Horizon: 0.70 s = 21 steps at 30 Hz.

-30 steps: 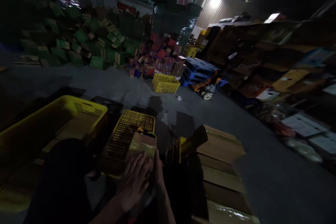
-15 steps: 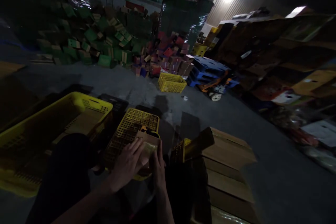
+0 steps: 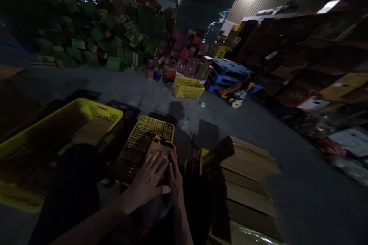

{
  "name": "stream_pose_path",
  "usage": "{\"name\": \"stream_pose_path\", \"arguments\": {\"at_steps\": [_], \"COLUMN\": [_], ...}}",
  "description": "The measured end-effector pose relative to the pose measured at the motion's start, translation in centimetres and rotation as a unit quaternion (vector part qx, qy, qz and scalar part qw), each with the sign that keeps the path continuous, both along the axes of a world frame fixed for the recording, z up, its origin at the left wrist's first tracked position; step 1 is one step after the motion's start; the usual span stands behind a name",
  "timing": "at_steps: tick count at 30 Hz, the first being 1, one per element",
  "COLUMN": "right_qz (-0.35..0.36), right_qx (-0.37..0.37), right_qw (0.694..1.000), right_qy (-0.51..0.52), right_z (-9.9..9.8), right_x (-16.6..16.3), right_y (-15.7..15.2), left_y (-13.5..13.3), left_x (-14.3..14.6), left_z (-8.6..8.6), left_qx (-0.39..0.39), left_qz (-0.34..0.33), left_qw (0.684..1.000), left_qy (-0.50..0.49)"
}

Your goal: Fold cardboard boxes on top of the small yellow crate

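Observation:
A small cardboard box rests on an upturned yellow crate in front of me. My left hand lies flat across the top of the box, fingers spread and thumb out to the right. Along the box's right side, my right hand presses with its fingers stretched. Most of the box is hidden under both hands. Just behind the box, on the crate, is a black and yellow tool, perhaps a tape dispenser; its shape is hard to make out in the dim light.
A large yellow crate with cardboard inside stands at left. Flat cardboard boxes are stacked at right. Farther off are another yellow crate, blue pallets, a pallet jack and heaped green boxes.
My left hand has moved further over the box top and spread, covering the shiny tape seen there before. My right hand stays at the box's right side.

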State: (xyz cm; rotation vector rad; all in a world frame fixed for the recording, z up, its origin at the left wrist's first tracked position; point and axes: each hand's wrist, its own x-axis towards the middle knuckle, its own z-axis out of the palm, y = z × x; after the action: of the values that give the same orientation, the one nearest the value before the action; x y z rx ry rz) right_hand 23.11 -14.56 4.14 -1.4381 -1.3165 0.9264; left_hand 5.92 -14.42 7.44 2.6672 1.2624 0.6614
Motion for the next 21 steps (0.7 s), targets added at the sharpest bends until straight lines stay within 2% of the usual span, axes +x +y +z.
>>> {"name": "stream_pose_path", "arguments": {"at_steps": [8, 14, 21], "right_qz": [0.007, 0.013, -0.019], "right_qx": [0.004, 0.02, 0.05], "right_qw": [1.0, 1.0, 0.995], "right_qy": [0.016, 0.016, -0.078], "right_z": [-0.2, 0.3, 1.7], "right_x": [0.1, -0.4, -0.8], "right_y": [-0.4, -0.8, -1.3], "left_y": [-1.2, -0.5, 1.3], "left_x": [0.7, 0.4, 0.5], "left_z": [-0.8, -1.4, -1.5], "left_qx": [0.005, -0.022, -0.054], "left_qz": [0.029, 0.042, 0.044], "left_qw": [1.0, 0.999, 0.997], "left_qy": [-0.007, -0.016, -0.027]}}
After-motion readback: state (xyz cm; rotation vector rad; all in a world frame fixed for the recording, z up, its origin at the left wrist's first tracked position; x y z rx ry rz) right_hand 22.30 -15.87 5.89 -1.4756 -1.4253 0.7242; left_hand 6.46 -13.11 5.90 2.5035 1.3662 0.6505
